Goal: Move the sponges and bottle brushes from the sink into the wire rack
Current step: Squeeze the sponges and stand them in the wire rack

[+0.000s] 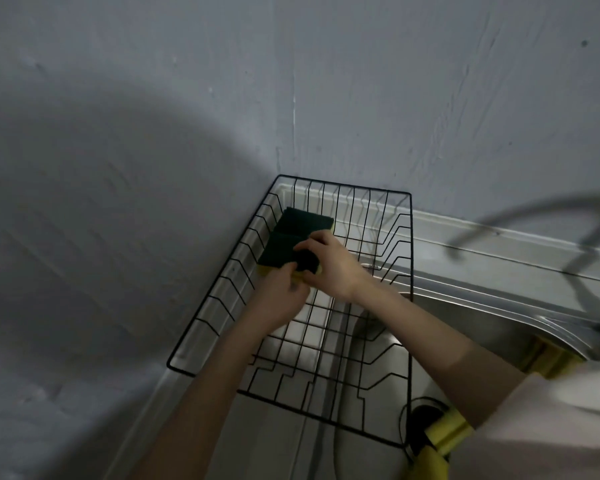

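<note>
A black wire rack (pixel 410 258) sits on the steel drainboard in the wall corner. Two green-topped yellow sponges lie in its far left corner: one sponge (pixel 305 220) at the back, a second sponge (pixel 278 252) in front of it. Both my hands meet over a third sponge (pixel 307 263), dark on top with yellow edges, right beside the second one. My left hand (pixel 281 301) grips it from below and my right hand (pixel 331 263) from above. More yellow sponges (pixel 445 431) lie in the sink near the drain, and another yellow sponge (pixel 549 358) at the right.
Grey walls close in the rack at the back and left. The steel sink basin (pixel 482 320) lies to the right of the rack, with a blurred faucet (pixel 534 216) above it. A pale sleeve (pixel 551 427) fills the lower right.
</note>
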A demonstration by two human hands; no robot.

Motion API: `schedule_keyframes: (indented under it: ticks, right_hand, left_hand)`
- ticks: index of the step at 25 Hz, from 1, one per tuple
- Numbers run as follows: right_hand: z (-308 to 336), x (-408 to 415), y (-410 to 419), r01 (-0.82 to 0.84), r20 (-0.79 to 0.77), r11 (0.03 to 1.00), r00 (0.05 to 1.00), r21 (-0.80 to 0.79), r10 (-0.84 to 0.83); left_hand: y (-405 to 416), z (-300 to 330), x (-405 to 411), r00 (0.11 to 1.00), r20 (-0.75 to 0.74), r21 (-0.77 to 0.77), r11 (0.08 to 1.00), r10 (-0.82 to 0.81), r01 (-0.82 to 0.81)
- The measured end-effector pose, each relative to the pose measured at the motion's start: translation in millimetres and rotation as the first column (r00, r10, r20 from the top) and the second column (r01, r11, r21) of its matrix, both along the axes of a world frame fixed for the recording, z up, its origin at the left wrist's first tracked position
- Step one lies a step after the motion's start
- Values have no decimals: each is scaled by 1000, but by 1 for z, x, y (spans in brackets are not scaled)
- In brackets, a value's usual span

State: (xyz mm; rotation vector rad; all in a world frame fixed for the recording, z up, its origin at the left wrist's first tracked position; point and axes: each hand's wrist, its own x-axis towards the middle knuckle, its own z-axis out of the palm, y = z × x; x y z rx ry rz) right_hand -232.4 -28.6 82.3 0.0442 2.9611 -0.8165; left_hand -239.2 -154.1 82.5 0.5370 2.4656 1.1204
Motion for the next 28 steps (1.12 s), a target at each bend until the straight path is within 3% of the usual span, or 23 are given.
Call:
schedule_keyframes:
  ticks: [4, 12, 21, 28]
  right_hand:
    - [-8, -10, 6, -39, 40, 998, 999, 49, 37]
    - [-5, 3, 11, -64, 59, 993, 997, 96, 58]
    - [47, 68, 27, 31, -70, 991, 997, 129, -22]
    - [60, 162, 56, 116, -113, 990, 988, 86, -106]
  left_hand:
    - [3, -8, -10, 996, -23, -96, 991, -91, 88]
    - [-3, 4, -2, 996, -17, -134, 987, -89, 86]
    - [-6, 58, 40, 940, -305, -288, 956, -152, 61]
    - [27, 76, 133, 878, -406, -200, 962, -252, 184]
